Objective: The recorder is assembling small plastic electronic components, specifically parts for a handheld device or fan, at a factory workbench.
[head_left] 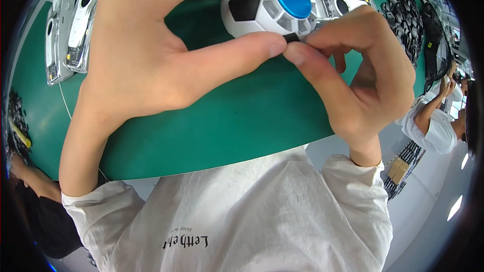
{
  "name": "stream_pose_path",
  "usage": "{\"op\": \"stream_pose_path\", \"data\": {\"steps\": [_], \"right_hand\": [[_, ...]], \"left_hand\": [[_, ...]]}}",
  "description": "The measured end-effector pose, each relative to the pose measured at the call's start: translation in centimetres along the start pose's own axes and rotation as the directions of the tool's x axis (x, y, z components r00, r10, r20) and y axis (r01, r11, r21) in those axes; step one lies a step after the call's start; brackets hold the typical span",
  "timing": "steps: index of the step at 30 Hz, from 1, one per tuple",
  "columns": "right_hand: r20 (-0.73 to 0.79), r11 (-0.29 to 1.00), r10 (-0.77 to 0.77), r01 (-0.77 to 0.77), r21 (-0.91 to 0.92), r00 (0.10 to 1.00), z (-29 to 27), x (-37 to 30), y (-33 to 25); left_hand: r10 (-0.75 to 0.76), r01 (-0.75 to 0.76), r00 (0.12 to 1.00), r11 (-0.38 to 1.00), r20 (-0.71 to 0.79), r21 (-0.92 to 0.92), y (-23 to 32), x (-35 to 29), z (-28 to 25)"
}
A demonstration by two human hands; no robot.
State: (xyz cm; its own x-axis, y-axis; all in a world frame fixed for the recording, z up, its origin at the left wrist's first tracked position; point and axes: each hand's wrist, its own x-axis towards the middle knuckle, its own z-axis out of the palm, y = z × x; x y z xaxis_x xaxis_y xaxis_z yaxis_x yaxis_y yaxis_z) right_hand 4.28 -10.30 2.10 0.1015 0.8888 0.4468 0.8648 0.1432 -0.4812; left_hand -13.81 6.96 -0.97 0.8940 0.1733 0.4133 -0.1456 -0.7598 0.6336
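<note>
At top centre, the left hand (138,65) clasps a white ball (267,10) between wide-spread thumb and finger, the right hand (370,78) nearly pinched at its edge, hold unclear

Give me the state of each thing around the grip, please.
White ball: held in left hand
Blue disc: on the ball, face exposed
Black piece: at the ball's lower edge, seating unclear
Left hand: curved around the ball
Right hand: thumb and forefinger at the black piece
Black pieces: heaped on the table
</note>
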Motion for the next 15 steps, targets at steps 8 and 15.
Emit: {"op": "stream_pose_path", "data": {"steps": [8,15], "right_hand": [[0.049,0.994,0.075,-0.079,0.082,0.996,0.3,0.3,1.3],[0.169,0.972,0.046,-0.083,0.219,0.984,-0.6,1.7,1.4]], "left_hand": [[-0.002,0.001,1.0,0.999,0.026,0.051,0.8,-0.2,-0.5],[0.014,-0.014,1.0,0.998,-0.003,0.065,1.4,1.0,-0.1]]}}
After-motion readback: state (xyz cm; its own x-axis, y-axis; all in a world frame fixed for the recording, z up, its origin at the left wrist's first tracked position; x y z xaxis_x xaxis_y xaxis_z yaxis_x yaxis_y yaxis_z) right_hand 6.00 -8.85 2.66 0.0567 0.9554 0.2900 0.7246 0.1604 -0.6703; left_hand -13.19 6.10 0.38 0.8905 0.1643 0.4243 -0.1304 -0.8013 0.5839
